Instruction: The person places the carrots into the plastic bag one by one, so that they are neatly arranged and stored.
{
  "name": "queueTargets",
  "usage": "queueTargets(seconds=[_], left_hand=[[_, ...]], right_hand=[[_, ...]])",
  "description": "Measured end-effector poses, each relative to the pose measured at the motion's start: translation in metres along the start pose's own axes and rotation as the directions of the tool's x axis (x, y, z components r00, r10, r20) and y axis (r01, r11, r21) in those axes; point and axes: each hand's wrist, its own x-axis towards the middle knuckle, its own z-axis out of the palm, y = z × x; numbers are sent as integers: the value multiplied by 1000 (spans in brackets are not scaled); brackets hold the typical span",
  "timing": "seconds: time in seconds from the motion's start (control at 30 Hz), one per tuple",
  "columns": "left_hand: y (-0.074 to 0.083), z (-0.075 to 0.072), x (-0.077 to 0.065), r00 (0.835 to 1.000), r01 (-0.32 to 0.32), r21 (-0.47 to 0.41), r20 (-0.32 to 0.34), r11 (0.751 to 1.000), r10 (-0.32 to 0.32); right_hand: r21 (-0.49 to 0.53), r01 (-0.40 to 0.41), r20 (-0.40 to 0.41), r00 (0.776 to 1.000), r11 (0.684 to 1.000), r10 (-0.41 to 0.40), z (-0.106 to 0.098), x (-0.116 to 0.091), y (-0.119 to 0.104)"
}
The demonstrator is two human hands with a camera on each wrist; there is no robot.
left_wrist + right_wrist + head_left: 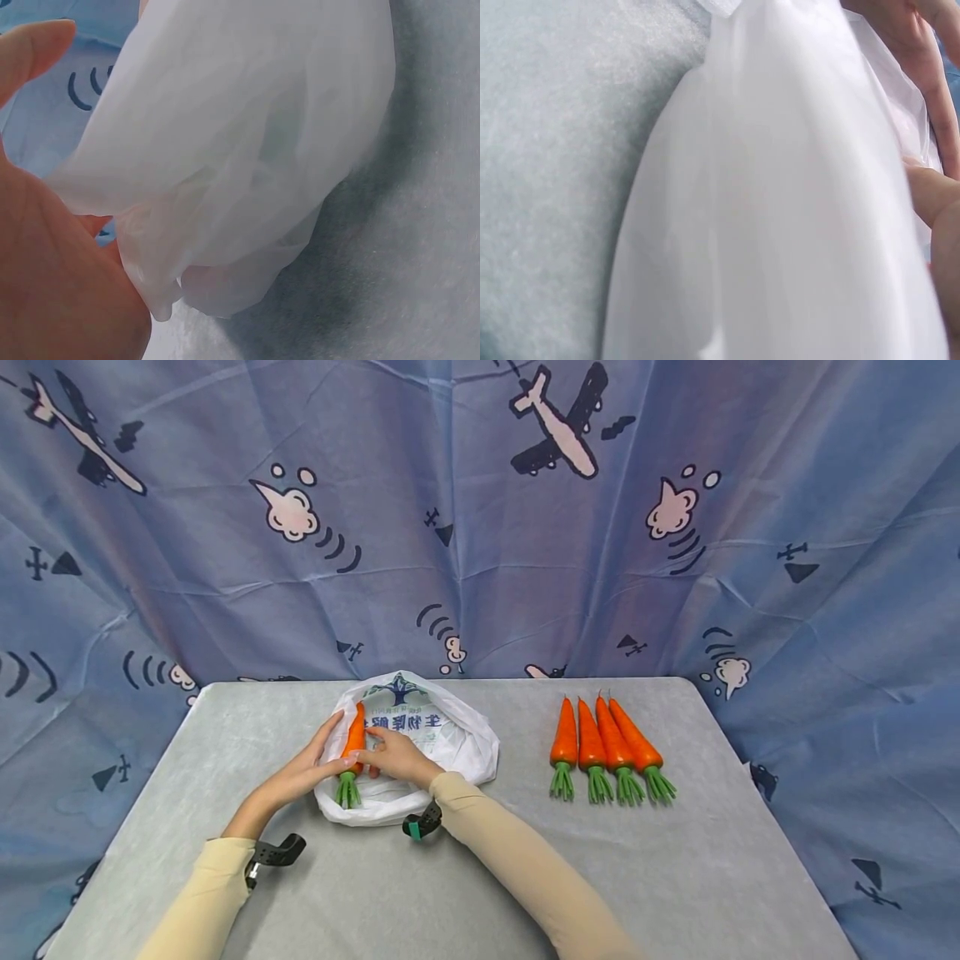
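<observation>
A white plastic bag (472,752) with a printed tree and characters lies with its mouth wide open in the head view. Inside its left part is an orange carrot (356,735), green stalks toward the front. My right hand (401,758) reaches over the bag's mouth and holds this carrot around its middle with thumb and fingers. My left hand (303,768) lies along the bag's left side, fingers extended, its thumb reaching over the rim to the carrot. White plastic (225,112) fills much of the left wrist view and hides the carrot there; the bag (765,187) also blocks the right wrist view.
Several more carrots (615,747) lie side by side on the table to the right of the bag, tips pointing away. The grey table (360,893) ends at the back against a blue curtain (480,527) printed with planes.
</observation>
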Motion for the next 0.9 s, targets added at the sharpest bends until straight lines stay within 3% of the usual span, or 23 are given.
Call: queueTargets(seconds=[0.9], left_hand=[[-2, 1, -1, 1000, -29, 8, -8, 1000, 29]], right_hand=[[-22, 15, -22, 1000, 1000, -15, 2, 0, 3]])
